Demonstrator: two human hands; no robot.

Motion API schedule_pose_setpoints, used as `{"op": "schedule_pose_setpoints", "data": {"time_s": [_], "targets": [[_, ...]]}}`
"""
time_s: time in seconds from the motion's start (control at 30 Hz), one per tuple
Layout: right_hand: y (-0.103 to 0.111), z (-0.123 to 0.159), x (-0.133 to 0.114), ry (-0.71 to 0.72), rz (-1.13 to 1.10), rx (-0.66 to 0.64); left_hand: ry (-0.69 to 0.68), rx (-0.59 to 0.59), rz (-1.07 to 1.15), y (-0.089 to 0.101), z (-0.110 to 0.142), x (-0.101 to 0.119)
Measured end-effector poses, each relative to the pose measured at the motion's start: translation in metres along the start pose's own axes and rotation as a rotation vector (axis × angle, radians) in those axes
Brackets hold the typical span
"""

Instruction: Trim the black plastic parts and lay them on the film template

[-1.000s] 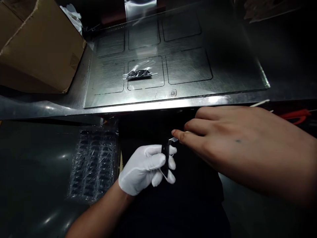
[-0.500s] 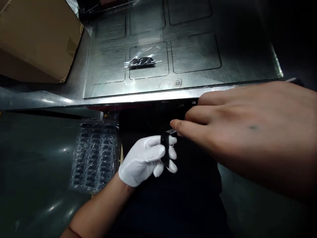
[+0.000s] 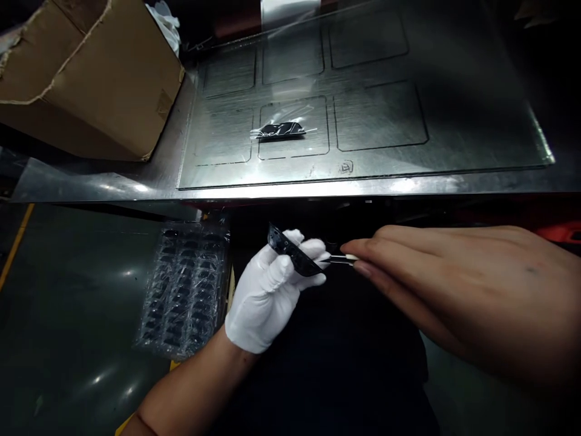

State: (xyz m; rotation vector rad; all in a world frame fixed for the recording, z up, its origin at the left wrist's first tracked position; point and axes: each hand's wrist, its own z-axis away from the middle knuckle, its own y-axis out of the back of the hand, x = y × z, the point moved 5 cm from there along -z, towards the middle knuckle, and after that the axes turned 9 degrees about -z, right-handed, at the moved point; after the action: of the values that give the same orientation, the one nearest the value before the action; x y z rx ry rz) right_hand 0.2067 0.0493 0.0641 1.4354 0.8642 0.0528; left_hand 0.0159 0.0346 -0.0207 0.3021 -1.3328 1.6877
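Note:
My left hand (image 3: 263,300), in a white glove, is closed around a small black plastic part (image 3: 297,254) with one long straight edge and slanted ends. The part is tilted, its upper end pointing left. My bare right hand (image 3: 445,278) pinches a thin tool (image 3: 339,259), metallic with a pale section by the fingers. Its tip reaches the gloved fingertips beside the black part; I cannot tell whether it touches the part. The tool's exact kind does not show. Both hands are in front of the bench edge, over my dark clothing.
Beyond the hands, a metal bench (image 3: 158,172) carries a clear sheet (image 3: 481,121) with dark outlines. A similar black piece in clear film (image 3: 284,130) lies there. An open cardboard box (image 3: 113,97) stands left. Below it, a plastic-wrapped tray (image 3: 184,290) holds several black parts.
The black part has turned from nearly upright to a slant in my left hand. My right hand has moved down and slightly right, showing more of the tool. The view has shifted.

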Motion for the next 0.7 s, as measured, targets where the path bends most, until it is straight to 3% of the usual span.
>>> {"op": "schedule_pose_setpoints", "data": {"time_s": [0.17, 0.7], "targets": [[-0.0018, -0.0023, -0.0048, 0.052, 0.108, -0.022, 0.008, 0.034, -0.015, -0.0001, 0.0016, -0.0013], [-0.0053, -0.0016, -0.0082, 0.08, 0.146, -0.085, -0.006, 0.033, -0.036, 0.0005, 0.0031, 0.0016]]}}
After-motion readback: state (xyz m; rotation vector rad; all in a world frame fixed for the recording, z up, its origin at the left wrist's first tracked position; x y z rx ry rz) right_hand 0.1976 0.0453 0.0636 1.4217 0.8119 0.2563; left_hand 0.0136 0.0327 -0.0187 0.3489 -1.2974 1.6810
